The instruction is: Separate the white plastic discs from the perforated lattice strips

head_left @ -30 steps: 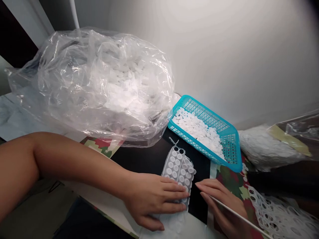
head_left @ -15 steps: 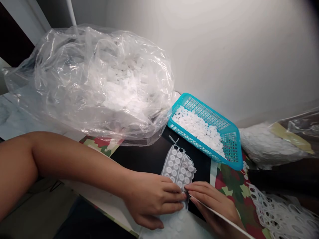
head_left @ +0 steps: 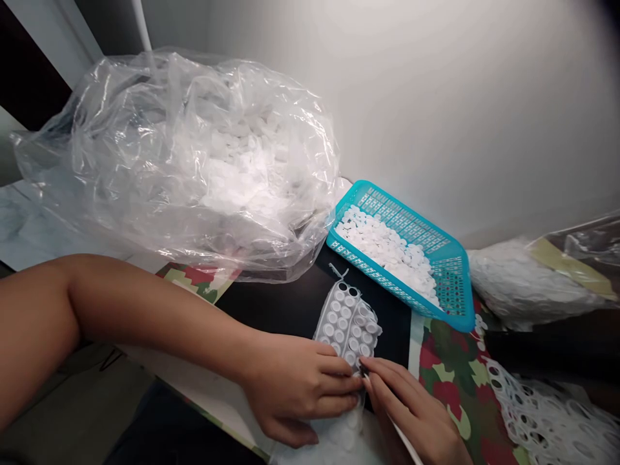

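A clear plastic sheet holding rows of small white round caps (head_left: 339,323) lies on the dark board. My left hand (head_left: 305,384) rests flat across its lower part, fingers stretched out to the right and covering some of the caps. Beside those fingertips, my right hand (head_left: 411,403) pinches a thin white stick-like tool (head_left: 405,440), with its tip close to the sheet's right edge. What the tip touches is hidden by the fingers. Two dark holes show at the sheet's top end.
A turquoise basket (head_left: 411,300) of loose white discs stands beyond my hands. To the left bulges a big clear plastic bag (head_left: 159,161) of white pieces. On the right are another filled bag (head_left: 518,278) and a heap of white ring-holed strips (head_left: 537,413) on patterned cloth.
The white tool has swung to a steeper angle, its rear end moving left, and my right fingers have closed further around it. My left hand stays on the sheet.
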Tool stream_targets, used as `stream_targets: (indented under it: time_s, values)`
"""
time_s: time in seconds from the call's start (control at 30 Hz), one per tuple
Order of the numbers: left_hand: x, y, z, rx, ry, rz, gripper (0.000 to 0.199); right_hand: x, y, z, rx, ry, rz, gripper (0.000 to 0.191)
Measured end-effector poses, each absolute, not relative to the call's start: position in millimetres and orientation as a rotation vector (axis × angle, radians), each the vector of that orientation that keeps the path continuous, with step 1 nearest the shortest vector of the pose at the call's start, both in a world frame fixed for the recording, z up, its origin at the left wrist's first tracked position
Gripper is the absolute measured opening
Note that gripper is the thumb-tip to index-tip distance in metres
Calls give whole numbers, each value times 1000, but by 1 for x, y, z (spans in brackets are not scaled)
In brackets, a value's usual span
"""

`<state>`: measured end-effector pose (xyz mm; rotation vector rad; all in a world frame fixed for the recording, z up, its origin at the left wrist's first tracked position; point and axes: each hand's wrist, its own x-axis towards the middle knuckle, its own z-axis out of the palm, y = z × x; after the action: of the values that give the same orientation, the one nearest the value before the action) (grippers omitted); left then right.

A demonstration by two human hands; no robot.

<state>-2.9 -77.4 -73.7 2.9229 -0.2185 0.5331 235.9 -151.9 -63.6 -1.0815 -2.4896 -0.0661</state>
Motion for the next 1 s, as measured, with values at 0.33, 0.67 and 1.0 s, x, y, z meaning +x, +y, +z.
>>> stream_targets:
  time_s: [0.33,0.67,1.0]
  values:
    - [-3,-77,-77,2865,-229,573,62,236,-144,-38,-1154,-2395,247,17]
    - [-3,-76,-77,2881,-216,576,60,234,-144,-47,-1033,-2479,253,14]
    - [-3,-76,-76,2879,-225,552,61,231,-145,-50,-1039,-2488,168,12]
